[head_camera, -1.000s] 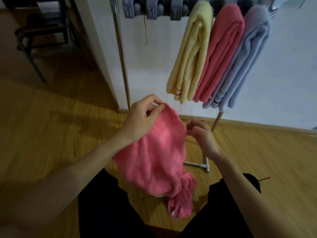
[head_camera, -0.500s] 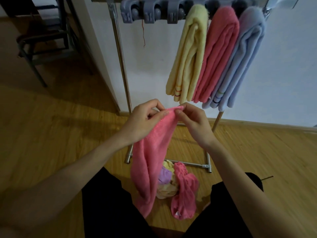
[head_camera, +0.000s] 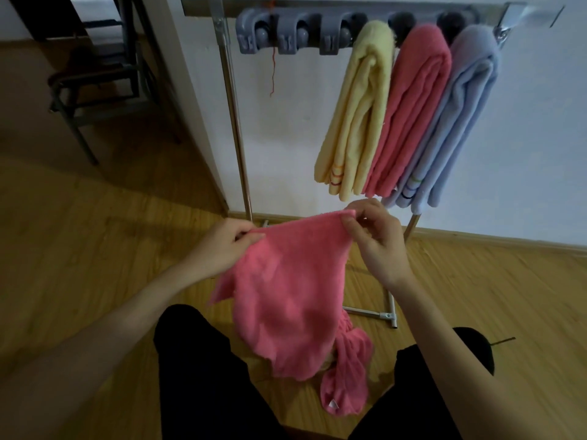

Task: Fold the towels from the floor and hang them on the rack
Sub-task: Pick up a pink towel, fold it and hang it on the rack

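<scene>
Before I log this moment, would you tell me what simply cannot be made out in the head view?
- Floor pile: the held pink towel hangs in front of it; only a second pink towel shows, so how many remain is unclear.
- Right rack post: the hanging blue towel and the right hand cover most of it.
- Chair: cut off by the top edge, in dim light.
- Grey clips: too small to see how they grip.

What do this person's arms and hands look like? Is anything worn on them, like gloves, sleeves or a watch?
Both arms are bare from the frame's edge to the fingers: no sleeves, gloves, watch or rings show on the left hand or the right hand. The nails look short and plain. Below the arms, dark black trousers cover the legs.
</scene>
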Action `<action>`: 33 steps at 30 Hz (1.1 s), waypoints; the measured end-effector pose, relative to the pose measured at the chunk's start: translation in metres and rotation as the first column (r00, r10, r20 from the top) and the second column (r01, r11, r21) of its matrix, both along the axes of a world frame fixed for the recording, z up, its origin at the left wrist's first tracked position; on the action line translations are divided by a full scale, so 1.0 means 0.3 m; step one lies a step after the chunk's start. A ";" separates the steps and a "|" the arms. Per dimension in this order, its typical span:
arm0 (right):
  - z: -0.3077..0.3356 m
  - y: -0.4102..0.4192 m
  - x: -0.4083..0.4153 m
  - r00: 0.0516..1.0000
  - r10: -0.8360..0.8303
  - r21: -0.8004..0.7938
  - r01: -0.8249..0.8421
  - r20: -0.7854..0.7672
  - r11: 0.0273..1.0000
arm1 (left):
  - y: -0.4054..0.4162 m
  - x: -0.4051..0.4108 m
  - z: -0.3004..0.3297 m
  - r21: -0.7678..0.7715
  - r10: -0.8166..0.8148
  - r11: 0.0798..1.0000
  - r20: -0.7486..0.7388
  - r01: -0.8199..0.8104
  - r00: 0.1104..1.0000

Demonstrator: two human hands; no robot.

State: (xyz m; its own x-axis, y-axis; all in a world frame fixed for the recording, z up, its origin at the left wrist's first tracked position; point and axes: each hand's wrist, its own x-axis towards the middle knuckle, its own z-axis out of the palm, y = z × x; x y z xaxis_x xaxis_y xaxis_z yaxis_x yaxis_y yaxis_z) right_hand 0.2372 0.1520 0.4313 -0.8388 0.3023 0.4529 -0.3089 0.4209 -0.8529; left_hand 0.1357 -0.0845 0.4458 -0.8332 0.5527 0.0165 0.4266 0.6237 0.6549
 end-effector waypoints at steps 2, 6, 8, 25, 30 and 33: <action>-0.011 0.000 0.013 1.000 -0.014 0.092 0.015 -0.020 0.996 | 0.021 -0.002 0.025 0.085 0.083 0.993 0.024 -0.085 0.996; -0.019 0.006 0.040 1.000 -0.013 0.232 0.019 -0.029 0.973 | 0.065 0.011 0.065 0.286 0.212 0.923 0.180 -0.257 0.961; -0.016 0.000 0.058 1.000 0.009 0.374 -0.002 -0.017 0.927 | 0.084 0.023 0.076 0.350 0.242 0.885 0.218 -0.307 0.945; -0.137 -0.049 0.058 0.981 0.168 0.447 -0.195 0.099 0.873 | 0.173 0.077 0.128 0.566 0.267 0.643 0.465 -0.516 0.844; -0.133 -0.106 0.064 0.953 0.250 0.441 -0.302 0.172 0.845 | 0.194 0.096 0.139 0.591 0.271 0.613 0.467 -0.524 0.842; -0.129 -0.122 0.062 0.931 0.277 0.455 -0.360 0.240 0.815 | 0.205 0.100 0.143 0.601 0.259 0.599 0.479 -0.529 0.838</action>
